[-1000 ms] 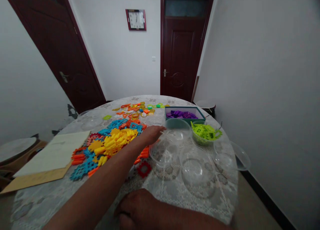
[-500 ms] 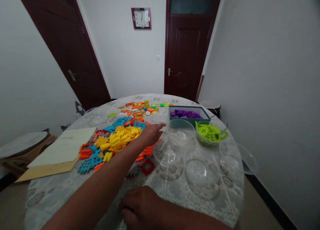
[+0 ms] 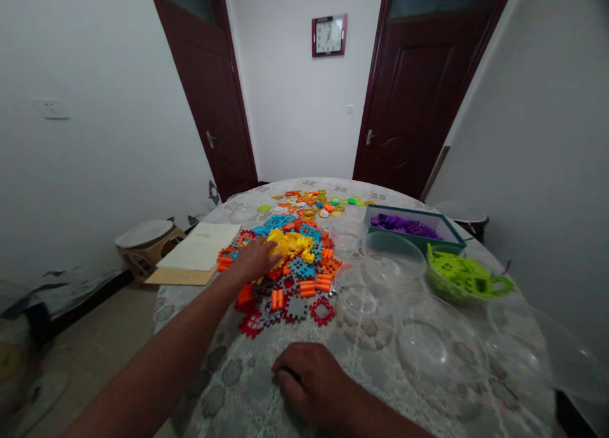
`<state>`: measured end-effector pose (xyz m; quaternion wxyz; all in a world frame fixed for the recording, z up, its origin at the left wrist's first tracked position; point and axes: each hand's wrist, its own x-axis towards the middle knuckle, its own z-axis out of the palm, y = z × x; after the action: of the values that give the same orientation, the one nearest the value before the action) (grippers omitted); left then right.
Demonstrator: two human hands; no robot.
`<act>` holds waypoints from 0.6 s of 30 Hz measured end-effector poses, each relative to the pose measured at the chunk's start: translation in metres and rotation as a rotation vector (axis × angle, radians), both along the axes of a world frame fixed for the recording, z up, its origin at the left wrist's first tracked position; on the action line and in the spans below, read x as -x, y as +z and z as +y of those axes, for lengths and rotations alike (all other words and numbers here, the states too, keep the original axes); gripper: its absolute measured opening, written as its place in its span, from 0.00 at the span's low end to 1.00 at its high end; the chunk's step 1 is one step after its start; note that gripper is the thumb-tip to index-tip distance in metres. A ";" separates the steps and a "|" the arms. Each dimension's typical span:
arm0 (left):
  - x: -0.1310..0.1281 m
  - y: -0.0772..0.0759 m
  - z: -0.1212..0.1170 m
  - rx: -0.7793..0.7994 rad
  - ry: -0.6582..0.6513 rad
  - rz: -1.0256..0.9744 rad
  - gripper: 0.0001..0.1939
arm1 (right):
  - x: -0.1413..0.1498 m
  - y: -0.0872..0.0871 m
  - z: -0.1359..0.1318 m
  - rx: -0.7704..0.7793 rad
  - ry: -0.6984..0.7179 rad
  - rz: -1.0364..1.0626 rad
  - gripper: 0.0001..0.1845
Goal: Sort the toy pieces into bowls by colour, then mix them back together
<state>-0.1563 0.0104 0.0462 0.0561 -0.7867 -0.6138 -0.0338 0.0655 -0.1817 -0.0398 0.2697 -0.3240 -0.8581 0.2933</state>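
Observation:
My left hand (image 3: 257, 258) reaches over a mixed pile of plastic building pieces, its fingers apart and touching the left side of the yellow pieces (image 3: 290, 243). Part of the pile lies hidden beneath it. Around the yellow ones are blue pieces (image 3: 301, 269), orange pieces (image 3: 307, 288) and dark red pieces (image 3: 322, 311), many of them flat with notched edges. Nearer to me, my right hand (image 3: 311, 378) rests on the tablecloth with its fingers curled in, and nothing shows in it.
Several clear plastic bowls (image 3: 440, 340) stand on the right. One bowl (image 3: 451, 292) holds lime-green pieces, behind it a teal box (image 3: 419, 240) holds purple ones. Small mixed pieces (image 3: 309, 203) lie at the back. Paper (image 3: 202, 249) overhangs the table's left edge.
The view has turned to the left. My left hand has gone from the right of the yellow pieces to their left side. The right hand stays resting on the table.

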 end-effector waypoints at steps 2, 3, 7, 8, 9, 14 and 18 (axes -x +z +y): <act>0.004 -0.001 0.010 0.016 0.022 -0.001 0.28 | 0.000 0.001 -0.001 0.008 -0.003 0.002 0.14; 0.004 -0.002 0.015 0.025 0.031 -0.002 0.28 | -0.001 0.002 -0.001 0.014 -0.005 0.003 0.13; -0.002 -0.002 0.039 0.059 0.061 -0.017 0.28 | -0.001 0.004 -0.002 0.041 -0.013 0.017 0.13; -0.005 -0.002 0.044 0.064 0.062 -0.024 0.28 | -0.001 0.003 -0.002 0.046 -0.016 0.024 0.13; -0.009 -0.002 0.049 0.067 0.060 -0.032 0.28 | -0.001 0.002 -0.002 0.052 -0.018 0.031 0.13; -0.030 -0.005 0.052 0.050 0.031 -0.064 0.31 | -0.001 -0.006 -0.002 0.089 -0.022 0.037 0.13; -0.040 -0.012 0.026 0.005 -0.042 -0.073 0.32 | -0.001 -0.007 -0.002 0.095 -0.035 0.043 0.14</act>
<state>-0.1161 0.0362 0.0339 0.0312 -0.7979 -0.5988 -0.0620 0.0667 -0.1841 -0.0468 0.2775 -0.3451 -0.8314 0.3356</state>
